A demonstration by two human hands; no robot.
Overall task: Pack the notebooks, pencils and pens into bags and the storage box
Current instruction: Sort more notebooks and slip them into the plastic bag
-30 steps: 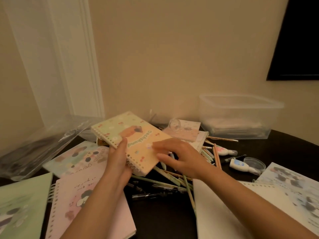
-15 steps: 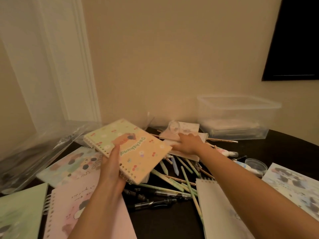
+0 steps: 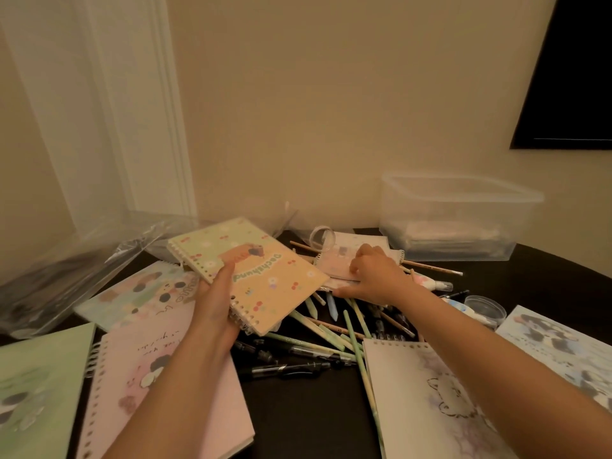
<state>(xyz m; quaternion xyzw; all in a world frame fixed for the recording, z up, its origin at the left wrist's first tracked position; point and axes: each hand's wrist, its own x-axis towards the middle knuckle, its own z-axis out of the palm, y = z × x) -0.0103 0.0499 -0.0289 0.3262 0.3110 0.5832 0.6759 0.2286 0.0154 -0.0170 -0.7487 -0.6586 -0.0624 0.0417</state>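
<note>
My left hand (image 3: 215,303) grips a spiral notebook (image 3: 265,276) with a green and orange cover, lifted above the dark table. My right hand (image 3: 374,276) reaches further back and holds the edge of a small pink notebook (image 3: 347,256) lying on the pile. Below both hands, a heap of pencils and pens (image 3: 331,332) is scattered across the table. The clear storage box (image 3: 457,220) stands at the back right against the wall. A crumpled clear plastic bag (image 3: 73,266) lies at the left.
Larger notebooks lie around: a pink one (image 3: 165,385), a green one (image 3: 36,385), a pastel one (image 3: 139,293), a white one (image 3: 430,402) and a blue one (image 3: 563,349). Correction tape dispensers (image 3: 430,283) and a small clear lid (image 3: 486,306) sit at the right.
My right hand left the green and orange notebook and reached back to the small pink notebook. My left hand kept its hold and shifted the notebook slightly left.
</note>
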